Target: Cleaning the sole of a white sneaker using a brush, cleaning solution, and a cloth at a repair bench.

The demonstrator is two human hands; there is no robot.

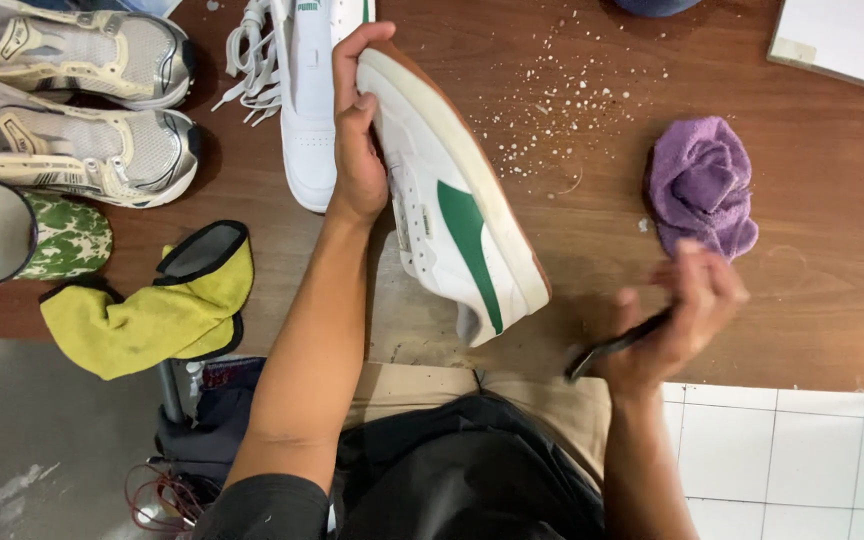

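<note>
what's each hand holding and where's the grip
The left hand grips the white sneaker with a green stripe at one end, sole side. The right hand, blurred, holds a thin dark tool by its upper end.

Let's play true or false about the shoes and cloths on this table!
1. The left hand holds a white sneaker with a green stripe. True.
2. The purple cloth lies under the sneaker. False: it lies apart, near the right hand.
3. The right hand holds a thin dark tool. True.
4. The yellow cloth is in the right hand. False: it rests on the wooden table.
</note>
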